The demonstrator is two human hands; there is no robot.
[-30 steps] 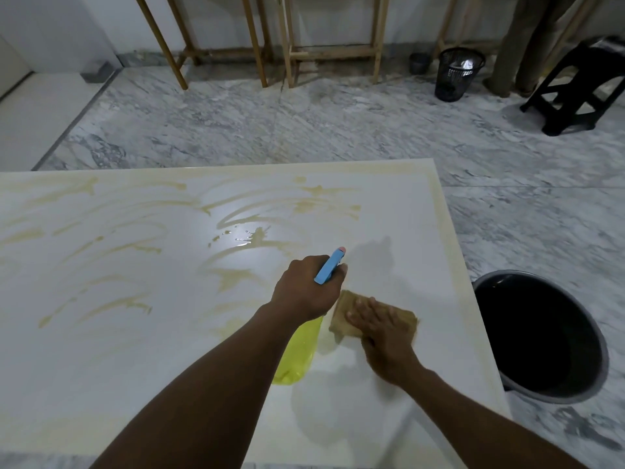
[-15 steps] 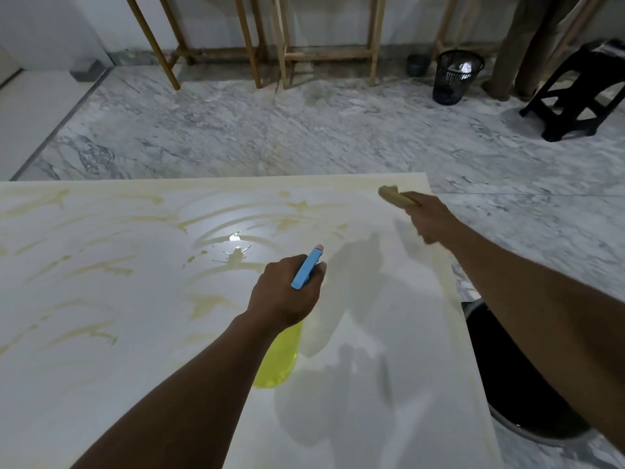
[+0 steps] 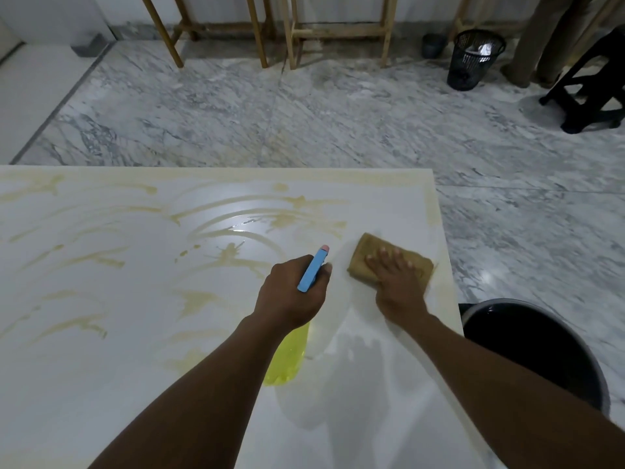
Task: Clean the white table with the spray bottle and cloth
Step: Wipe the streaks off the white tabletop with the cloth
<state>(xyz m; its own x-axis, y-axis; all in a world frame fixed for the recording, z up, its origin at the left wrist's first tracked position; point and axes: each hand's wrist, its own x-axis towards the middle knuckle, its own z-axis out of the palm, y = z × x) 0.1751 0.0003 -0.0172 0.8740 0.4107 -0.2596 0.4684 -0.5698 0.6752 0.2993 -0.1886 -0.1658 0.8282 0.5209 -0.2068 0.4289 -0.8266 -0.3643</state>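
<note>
Two hands share this step. Our right hand [image 3: 394,282] lies flat on the folded tan square cloth [image 3: 367,247], its fingers [image 3: 385,257] straight and slightly spread, pressing the cloth onto the glossy white bench [image 3: 101,384] close to its right edge. Our left hand [image 3: 291,296] is wrapped round the neck of the clear plastic spray bottle with yellow liquid and a blue trigger head [image 3: 287,360], its fingers curled tight on it. The bottle sits just beside the cloth without touching it. We cannot tell whether its base rests on the bench.

To wipe well, we judge that the whole palm should bear down so the cloth does not roll up. Long overlapping passes should run toward the yellow-brown smears [image 3: 233,255] across the middle and left of the bench (most of the top shows streaks, so we are early in the job). The shiny wet patch [image 3: 243,228] ahead of the bottle is the place to head first, before the liquid dries. We should mind the right edge, because a stroke running off it could drop the cloth. The round dark bucket [image 3: 541,350] stands just beside that edge on the grey marble floor [image 3: 338,113]. The bottle is best lifted out of the cloth's path.
</note>
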